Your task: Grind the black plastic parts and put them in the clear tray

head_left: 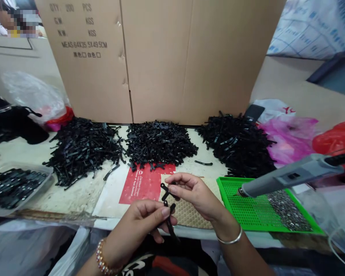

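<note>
My left hand [140,220] is closed on black plastic strips [171,230], pinched between thumb and fingers, their ends sticking up and down. Just above it, my right hand [197,191] pinches a small black branched piece [166,193] with round holed ends. The two hands almost meet over a beige honeycomb-patterned mat [189,214]. Three heaps of black parts lie behind them: a left pile [83,149], a middle pile [159,142] and a right pile [238,142]. A single curved strip [203,163] lies apart from the piles.
A green tray [241,220] of small metal pieces [289,211] stands at right, with a grey electric screwdriver [287,176] above it. At left sits a clear tub [47,180] of black parts. A large cardboard box [161,61] blocks the back. Plastic bags [290,134] crowd the right.
</note>
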Available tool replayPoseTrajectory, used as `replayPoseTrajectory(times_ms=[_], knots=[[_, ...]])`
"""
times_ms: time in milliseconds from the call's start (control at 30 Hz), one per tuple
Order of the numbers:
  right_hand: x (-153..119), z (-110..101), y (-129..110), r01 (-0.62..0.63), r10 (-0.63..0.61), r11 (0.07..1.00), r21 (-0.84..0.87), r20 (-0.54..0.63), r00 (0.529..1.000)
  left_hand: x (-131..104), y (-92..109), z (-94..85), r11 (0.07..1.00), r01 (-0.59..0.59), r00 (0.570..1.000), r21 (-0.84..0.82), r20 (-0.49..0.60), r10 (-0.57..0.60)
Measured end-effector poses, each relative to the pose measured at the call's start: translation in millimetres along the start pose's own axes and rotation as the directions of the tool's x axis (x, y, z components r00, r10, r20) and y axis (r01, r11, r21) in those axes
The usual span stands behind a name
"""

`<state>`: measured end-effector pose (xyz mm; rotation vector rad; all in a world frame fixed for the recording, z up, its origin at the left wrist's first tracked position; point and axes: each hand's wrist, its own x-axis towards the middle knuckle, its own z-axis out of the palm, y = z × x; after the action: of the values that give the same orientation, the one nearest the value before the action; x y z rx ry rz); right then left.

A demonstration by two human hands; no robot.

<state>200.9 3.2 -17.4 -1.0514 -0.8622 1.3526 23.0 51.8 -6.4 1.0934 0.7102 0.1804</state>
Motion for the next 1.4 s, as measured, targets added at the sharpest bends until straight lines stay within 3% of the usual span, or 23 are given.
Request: replayPoseTrajectory(times_ms=[767, 1400], knots=[[-5, -9, 11, -0.110, 0.105, 0.989, 0.100, 0.061, 0.993, 9, 0, -1.8, 0.999, 0.040, 0.999, 0.004, 0.036, -0.040], [-7, -9, 21, -0.029, 0.029, 1.000, 0.003, -0.038, 0.999, 11, -6, 3.6, 1.000, 0.029, 0.999, 0.005, -0.038, -0.029]])
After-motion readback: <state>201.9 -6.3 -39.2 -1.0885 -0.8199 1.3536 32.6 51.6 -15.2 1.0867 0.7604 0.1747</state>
